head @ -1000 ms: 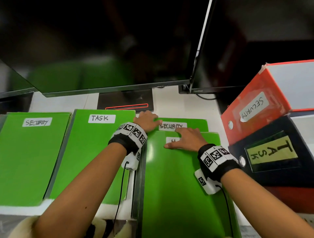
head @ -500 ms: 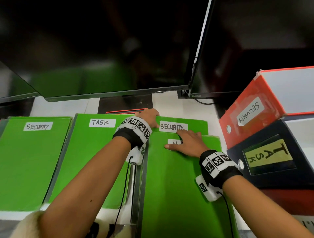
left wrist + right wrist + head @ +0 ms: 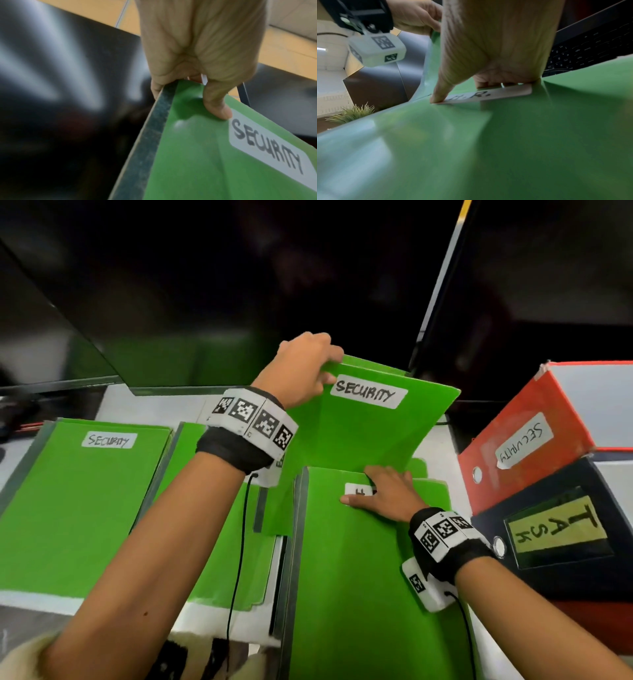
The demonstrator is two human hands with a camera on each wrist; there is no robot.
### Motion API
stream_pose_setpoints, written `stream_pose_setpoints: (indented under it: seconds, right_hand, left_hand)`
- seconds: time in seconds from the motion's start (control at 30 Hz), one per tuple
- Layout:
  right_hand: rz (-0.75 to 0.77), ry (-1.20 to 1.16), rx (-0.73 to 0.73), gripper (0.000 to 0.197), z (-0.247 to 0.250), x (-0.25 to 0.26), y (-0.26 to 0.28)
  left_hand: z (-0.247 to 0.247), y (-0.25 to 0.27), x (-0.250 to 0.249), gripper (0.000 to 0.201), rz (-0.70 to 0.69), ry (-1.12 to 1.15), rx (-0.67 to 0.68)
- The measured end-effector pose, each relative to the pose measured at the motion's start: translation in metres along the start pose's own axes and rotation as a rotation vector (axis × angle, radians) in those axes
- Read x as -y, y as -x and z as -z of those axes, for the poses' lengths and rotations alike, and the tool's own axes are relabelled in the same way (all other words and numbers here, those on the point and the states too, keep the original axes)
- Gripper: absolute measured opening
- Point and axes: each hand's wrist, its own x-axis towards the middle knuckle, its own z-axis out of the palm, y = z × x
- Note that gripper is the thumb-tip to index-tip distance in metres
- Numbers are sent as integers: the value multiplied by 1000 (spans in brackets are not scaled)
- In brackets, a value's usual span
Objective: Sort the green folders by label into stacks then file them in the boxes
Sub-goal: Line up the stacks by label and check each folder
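SECURITY folder now lifted, left hand.

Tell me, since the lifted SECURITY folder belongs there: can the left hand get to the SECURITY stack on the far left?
Probably yes. The left hand holds the folder raised, and nothing stands between it and the SECURITY stack.

SECURITY folder lifted, bent, over stack
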Motion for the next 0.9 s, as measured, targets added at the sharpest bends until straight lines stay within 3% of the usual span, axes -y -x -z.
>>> stream_pose_setpoints:
  seconds: [0.13, 0.23, 0.37, 0.43, 0.5, 0.63, 0.7, 0.8, 0.9]
  right_hand:
    - [-26, -45, -22, 71, -3, 0, -1]
    - [-36, -107, -160, 69, -1, 3, -9]
    - [-84, -469, -724, 85, 33, 11, -22]
    - [-47, -728, -888, 94, 57, 16, -26]
    - [2, -913, -845, 98, 72, 24, -28]
    - [143, -1015, -686, 46, 76, 55, -21]
    - [192, -1049, -636, 37, 70, 72, -18]
    - [201, -1093, -699, 51, 61, 104, -22]
    - [198, -1197, -676, 82, 53, 132, -29]
  left_hand:
    - [26, 14, 3, 24, -13, -63, -164]
    - [54, 26, 15, 21, -10, -44, -353]
    - [71, 42, 27, 18, -34, -15, -499]
    - [73, 52, 34, 19, -51, 4, -556]
    - [78, 64, 41, 21, -51, 48, -613]
    - [88, 87, 62, 14, -7, 30, -797]
    - [89, 94, 79, 9, 58, 44, -890]
    - [91, 109, 109, 21, 129, 149, -926]
    - [96, 126, 134, 20, 70, 211, -954]
